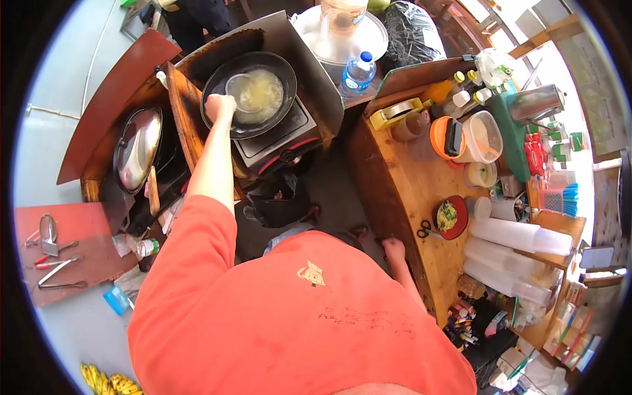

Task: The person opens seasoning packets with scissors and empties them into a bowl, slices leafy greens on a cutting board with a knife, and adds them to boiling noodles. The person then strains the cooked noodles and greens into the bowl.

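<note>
My left hand (220,108) is closed around the handle of a round-headed skimmer (238,84), held over the left side of a black wok (286,92). The handle is mostly hidden by my fingers. Pale yellow, bubbling food (262,92) lies in oil in the wok, touching the skimmer's head. Under the wok is a gas stove (280,135) with a dark knob. My right hand (395,250) hangs low beside the wooden table's edge, its fingers curled and nothing visible in them.
On the wooden table (401,171) to the right are scissors (428,230), a red bowl (461,209) of chopped greens, tubs and stacked plastic cups (513,235). A metal guard (316,66) surrounds the stove. A water bottle (359,72) stands behind it. Tongs (60,271) lie at left.
</note>
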Available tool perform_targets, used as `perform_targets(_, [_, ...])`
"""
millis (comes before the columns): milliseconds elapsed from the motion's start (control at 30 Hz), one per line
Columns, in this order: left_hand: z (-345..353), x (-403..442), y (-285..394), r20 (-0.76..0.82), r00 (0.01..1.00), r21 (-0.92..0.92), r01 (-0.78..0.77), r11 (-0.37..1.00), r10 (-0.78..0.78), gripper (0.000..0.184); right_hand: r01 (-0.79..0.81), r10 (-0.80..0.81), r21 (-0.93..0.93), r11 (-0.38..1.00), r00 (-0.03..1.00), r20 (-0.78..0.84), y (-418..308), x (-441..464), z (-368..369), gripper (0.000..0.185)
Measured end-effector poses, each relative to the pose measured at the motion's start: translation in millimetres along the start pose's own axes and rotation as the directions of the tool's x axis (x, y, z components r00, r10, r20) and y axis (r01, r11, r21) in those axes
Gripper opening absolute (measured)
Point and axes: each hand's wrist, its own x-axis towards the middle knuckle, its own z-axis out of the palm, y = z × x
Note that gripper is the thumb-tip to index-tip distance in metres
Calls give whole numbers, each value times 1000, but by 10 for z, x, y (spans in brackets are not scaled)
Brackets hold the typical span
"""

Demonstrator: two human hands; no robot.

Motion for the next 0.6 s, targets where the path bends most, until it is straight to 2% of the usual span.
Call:
perform_targets(33, [252,149,-100,75,996,-112,59,992,-51,25,102,-102,-32,994,995,14,-413,89,-17,31])
perform_targets(67, [246,61,-25,175,979,-284,151,947,-104,21,121,-121,-11,993,993,-1,-598,288,150,31])
perform_targets(100, [231,-48,68,282,950,-434,255,864,-138,17,165,-167,38,986,985,52,-1146,282,73,30])
perform_targets(133, [237,-57,83,286,948,-429,255,867,-137,17,353,-354,24,935,934,55,-1376,427,199,27])
perform_targets(200, [226,-37,88,399,907,-608,373,701,-136,14,458,-453,-22,889,884,112,-2043,587,325,28])
perform_targets(233, [176,-57,109,395,908,-608,372,701,-139,14,527,-519,-40,849,846,118,-2339,665,404,28])
perform_targets(367, [-41,-48,73,369,928,-615,287,734,-53,18,557,-543,-6,830,811,217,-3319,858,670,31])
perform_targets(433, [-271,-50,45,248,939,-494,-90,865,239,23,561,-547,9,828,803,237,-3613,886,832,31])
perform_targets(467, [-376,-45,41,184,948,-395,-171,903,260,25,571,-563,16,821,804,190,-3728,883,903,32])
perform_targets(500, [-302,124,-66,47,971,-149,-227,962,236,23,580,-577,23,814,804,141,-3822,878,975,34])
perform_targets(567, [-742,-176,169,-106,946,158,-288,944,306,22,600,-592,-24,800,795,134,-3971,883,1108,39])
perform_targets(600, [-772,-126,89,-76,945,262,-288,921,317,22,574,-547,-101,813,811,207,-4047,883,1177,39])
